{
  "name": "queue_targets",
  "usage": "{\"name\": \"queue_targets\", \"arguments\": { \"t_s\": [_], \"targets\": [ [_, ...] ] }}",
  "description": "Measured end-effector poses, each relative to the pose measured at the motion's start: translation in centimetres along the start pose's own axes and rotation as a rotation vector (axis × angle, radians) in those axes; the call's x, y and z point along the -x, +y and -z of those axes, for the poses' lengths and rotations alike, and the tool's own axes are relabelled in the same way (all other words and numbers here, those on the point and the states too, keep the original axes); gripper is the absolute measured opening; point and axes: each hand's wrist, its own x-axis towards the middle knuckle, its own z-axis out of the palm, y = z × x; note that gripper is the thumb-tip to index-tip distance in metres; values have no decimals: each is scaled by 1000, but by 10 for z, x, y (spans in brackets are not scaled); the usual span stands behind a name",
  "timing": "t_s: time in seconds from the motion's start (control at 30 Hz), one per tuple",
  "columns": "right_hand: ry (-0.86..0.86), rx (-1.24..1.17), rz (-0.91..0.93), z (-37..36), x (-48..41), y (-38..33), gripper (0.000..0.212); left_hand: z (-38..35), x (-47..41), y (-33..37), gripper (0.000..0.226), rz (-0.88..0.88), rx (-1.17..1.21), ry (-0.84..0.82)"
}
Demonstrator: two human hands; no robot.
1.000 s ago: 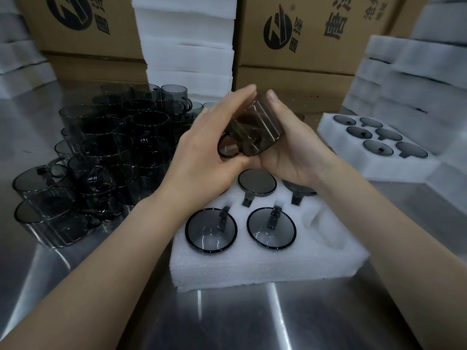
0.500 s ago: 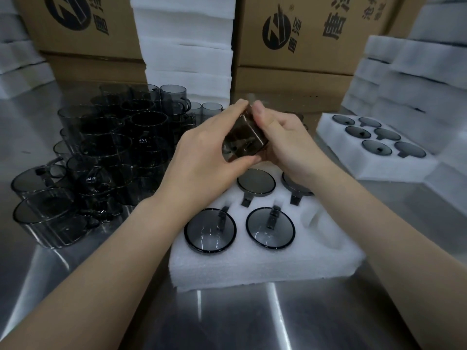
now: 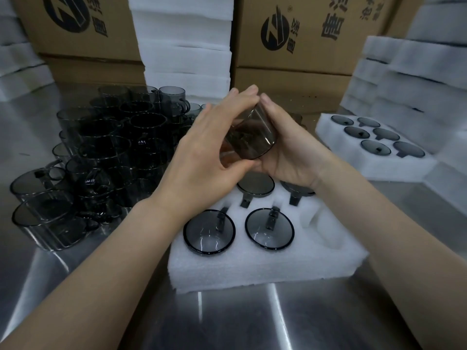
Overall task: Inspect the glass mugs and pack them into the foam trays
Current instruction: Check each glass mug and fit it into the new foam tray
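Both hands hold one smoky grey glass mug (image 3: 249, 137) tilted in the air above the near foam tray (image 3: 255, 266). My left hand (image 3: 204, 157) wraps its left side, thumb under the base. My right hand (image 3: 290, 150) cups its right side, fingertips meeting the left hand's at the top. The mug's handle is hidden. The tray holds several mugs upside down in its pockets, two in front (image 3: 209, 232) (image 3: 269, 228), two partly hidden behind. A pocket at the tray's right (image 3: 326, 231) is empty. A heap of loose grey mugs (image 3: 108, 157) stands at the left.
A second foam tray (image 3: 374, 162) filled with mugs lies at the right. Stacks of white foam trays (image 3: 187, 44) rise at the back centre, right (image 3: 414, 79) and far left. Cardboard boxes (image 3: 316, 31) stand behind. The steel table (image 3: 252, 319) runs to the front edge.
The mug has been turned between the two hands; its base now faces down toward me, and the fingertips have closed together over its top.
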Motion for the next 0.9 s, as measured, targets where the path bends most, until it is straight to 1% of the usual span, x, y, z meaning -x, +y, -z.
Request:
{"name": "queue_targets", "arguments": {
  "t_s": [0.13,0.23,0.33,0.4,0.57,0.67,0.77,0.9],
  "targets": [
    [29,69,120,2,2,2,42,-1,-2,-2,87,42,-69,-50],
    [24,53,169,-1,1,4,43,-2,-2,-4,97,124,-104,-83],
    [85,103,208,0,0,5,41,-3,-1,-7,99,199,-114,-111],
    [116,99,217,0,0,5,36,-3,-1,-8,97,196,-106,-120],
    [120,73,236,2,0,4,23,-3,-2,-7,95,148,-54,-122],
    [145,48,255,4,1,3,13,-3,-1,-8,96,93,-59,-180],
    [181,38,267,5,0,3,13,-3,-1,-9,98,65,-37,-224],
    [224,62,285,5,-2,5,13,-3,-1,-10,100,76,-8,-229]
  ]
}}
